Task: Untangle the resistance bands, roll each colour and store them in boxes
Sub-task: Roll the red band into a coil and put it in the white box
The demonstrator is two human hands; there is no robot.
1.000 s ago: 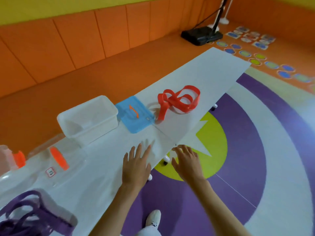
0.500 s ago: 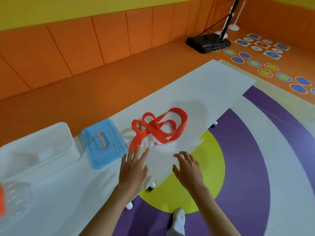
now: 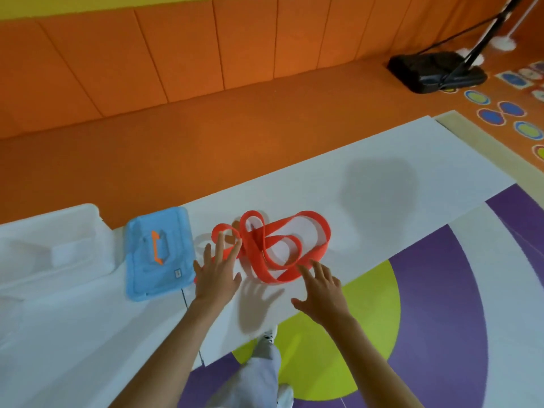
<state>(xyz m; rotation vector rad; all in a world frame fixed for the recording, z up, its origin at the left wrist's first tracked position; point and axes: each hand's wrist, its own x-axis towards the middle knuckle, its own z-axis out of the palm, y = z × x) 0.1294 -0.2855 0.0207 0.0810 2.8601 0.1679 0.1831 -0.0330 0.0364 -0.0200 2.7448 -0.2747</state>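
Note:
A red resistance band point(image 3: 282, 248) lies in loose tangled loops on the white table point(image 3: 368, 195). My left hand point(image 3: 216, 272) hovers over the band's left loop with fingers spread and straight. My right hand point(image 3: 322, 285) reaches toward the band's near edge, fingers spread, fingertips just at the loop. Neither hand grips anything. A white open box point(image 3: 53, 248) sits at the far left, and a blue box lid point(image 3: 160, 254) with an orange handle lies flat between the box and the band.
The table's near edge runs diagonally just below my hands, with a purple and yellow floor mat point(image 3: 441, 290) under it. A black stand base point(image 3: 435, 70) sits at the back right by the orange padded wall. My leg and shoe point(image 3: 262, 372) show below the table.
The view has shifted right, dropping the purple band and clear container out of frame. Both hands have moved forward to the red band.

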